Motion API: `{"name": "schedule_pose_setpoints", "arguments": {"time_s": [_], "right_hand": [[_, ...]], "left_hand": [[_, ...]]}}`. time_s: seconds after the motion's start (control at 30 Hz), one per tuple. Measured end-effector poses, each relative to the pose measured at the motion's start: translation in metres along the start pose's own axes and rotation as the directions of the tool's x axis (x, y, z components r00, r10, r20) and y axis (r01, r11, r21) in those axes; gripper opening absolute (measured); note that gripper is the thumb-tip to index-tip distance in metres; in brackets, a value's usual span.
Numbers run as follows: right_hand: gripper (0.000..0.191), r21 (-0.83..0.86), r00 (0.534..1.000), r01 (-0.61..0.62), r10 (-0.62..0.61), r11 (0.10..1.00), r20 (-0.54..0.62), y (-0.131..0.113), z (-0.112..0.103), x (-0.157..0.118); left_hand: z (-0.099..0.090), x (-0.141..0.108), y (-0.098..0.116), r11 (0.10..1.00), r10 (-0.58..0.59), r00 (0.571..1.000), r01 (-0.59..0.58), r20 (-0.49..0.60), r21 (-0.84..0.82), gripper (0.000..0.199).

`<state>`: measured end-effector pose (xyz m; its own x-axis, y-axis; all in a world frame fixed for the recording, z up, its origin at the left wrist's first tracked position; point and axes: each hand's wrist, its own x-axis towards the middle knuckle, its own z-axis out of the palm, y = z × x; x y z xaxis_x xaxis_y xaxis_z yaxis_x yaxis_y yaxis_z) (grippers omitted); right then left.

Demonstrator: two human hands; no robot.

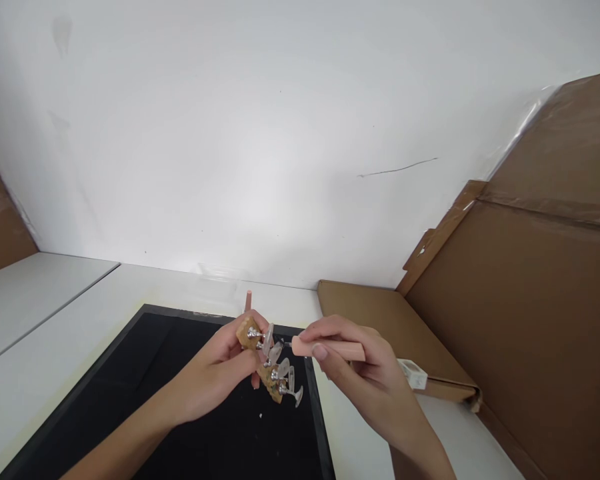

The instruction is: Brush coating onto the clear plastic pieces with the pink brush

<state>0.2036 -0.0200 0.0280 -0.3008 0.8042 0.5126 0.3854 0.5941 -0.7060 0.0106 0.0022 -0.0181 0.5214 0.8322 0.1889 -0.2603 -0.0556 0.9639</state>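
My left hand is closed on a tan, cork-like nail tip stand, held tilted above the black mat. Several metal posts rise from it, each bearing a clear false nail. A slim pink stick-like piece pokes up behind the left fingers; most of it is hidden. My right hand pinches a pink-handled brush between thumb and fingers. Its thin dark tip points left and meets or nearly meets one of the false nails; contact I cannot tell.
Below the hands lies a black mat on a white table. A flat cardboard box sits at the right, with a small white box near its front edge. Tall cardboard stands on the right, before a white wall.
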Motion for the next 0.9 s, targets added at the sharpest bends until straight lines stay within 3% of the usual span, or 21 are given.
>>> {"name": "schedule_pose_setpoints", "arguments": {"time_s": [0.7, 0.9], "right_hand": [[0.021, 0.051, 0.999, -0.014, 0.012, 0.999, 0.039, -0.0027, 0.0024, 0.0002], [0.02, 0.091, 0.998, 0.009, -0.004, 0.996, -0.055, -0.0003, 0.0002, -0.0031]], "left_hand": [[0.0008, 0.0016, -0.0013, 1.0, -0.01, 1.0, 0.01, 0.017, -0.02, 0.006], [0.0003, 0.0006, 0.001, 1.0, -0.015, 1.0, 0.015, 0.005, -0.011, 0.007]]}}
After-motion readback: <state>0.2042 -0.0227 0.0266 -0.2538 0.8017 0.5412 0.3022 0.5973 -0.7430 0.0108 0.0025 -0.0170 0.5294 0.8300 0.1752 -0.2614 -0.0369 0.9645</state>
